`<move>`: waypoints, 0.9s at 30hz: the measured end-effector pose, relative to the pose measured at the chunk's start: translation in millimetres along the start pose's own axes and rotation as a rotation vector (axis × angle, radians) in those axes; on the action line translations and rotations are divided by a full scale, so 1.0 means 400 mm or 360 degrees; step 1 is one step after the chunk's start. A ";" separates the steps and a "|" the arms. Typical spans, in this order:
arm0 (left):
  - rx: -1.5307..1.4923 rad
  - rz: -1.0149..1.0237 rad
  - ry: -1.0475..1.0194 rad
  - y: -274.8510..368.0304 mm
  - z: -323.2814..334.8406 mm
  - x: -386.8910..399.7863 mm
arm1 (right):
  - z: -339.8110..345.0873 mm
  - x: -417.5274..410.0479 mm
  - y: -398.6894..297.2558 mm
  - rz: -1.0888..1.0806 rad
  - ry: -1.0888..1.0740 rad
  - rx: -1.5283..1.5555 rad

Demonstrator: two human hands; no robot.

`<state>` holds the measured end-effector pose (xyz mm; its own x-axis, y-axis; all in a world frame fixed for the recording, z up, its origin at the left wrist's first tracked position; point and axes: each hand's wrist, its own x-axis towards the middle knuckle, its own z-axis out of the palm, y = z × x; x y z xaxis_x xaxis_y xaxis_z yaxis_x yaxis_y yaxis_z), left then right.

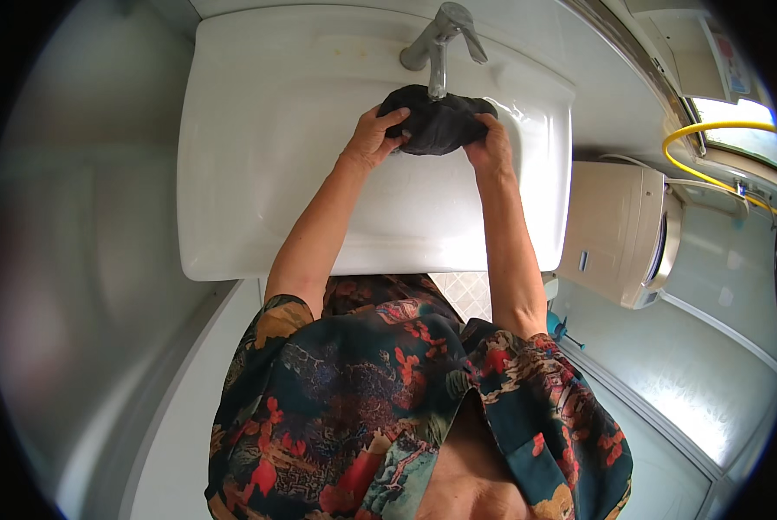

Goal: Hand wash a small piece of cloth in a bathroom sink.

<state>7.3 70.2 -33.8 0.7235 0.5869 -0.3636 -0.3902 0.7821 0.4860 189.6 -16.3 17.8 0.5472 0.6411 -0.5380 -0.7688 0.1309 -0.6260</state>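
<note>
A bunched black cloth (pixel 437 127) is held under the spout of a chrome faucet (pixel 438 65), over the basin of a white sink (pixel 232 149). My left hand (pixel 373 135) grips the cloth's left side, thumb on top. On the opposite side, my right hand (pixel 490 142) has hold of its right end. The spout tip meets or overlaps the upper edge of the cloth; whether water runs cannot be made out. The fabric's underside and some of my fingertips are hidden.
To the right of the sink stands a beige washing machine (pixel 612 227). A yellow hose (pixel 677 133) curves above it near a window. Frosted panels (pixel 674 364) fill the lower right. Behind the right forearm, a teal object (pixel 556 325) shows in part.
</note>
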 end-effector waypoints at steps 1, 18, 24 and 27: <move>-0.0026 0.0018 0.0021 0.000 0.001 0.001 | 0.005 -0.002 0.003 0.0004 0.0057 -0.0086; -0.0482 0.0081 -0.0027 -0.077 0.050 0.002 | 0.165 -0.116 0.184 -0.1453 -0.0139 -0.2674; -0.0195 0.0011 0.0464 -0.060 0.042 0.047 | 0.132 -0.017 0.152 -0.1007 0.0278 -0.2529; -0.0196 0.0064 0.0344 -0.009 0.063 0.033 | 0.056 0.020 0.148 -0.0899 0.0310 -0.2471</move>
<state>32.6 69.8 -20.5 0.5728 0.6387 -0.5137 -0.4919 0.7692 0.4078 140.9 13.4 -11.0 0.7459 0.6644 -0.0464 0.5011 -0.6057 -0.6181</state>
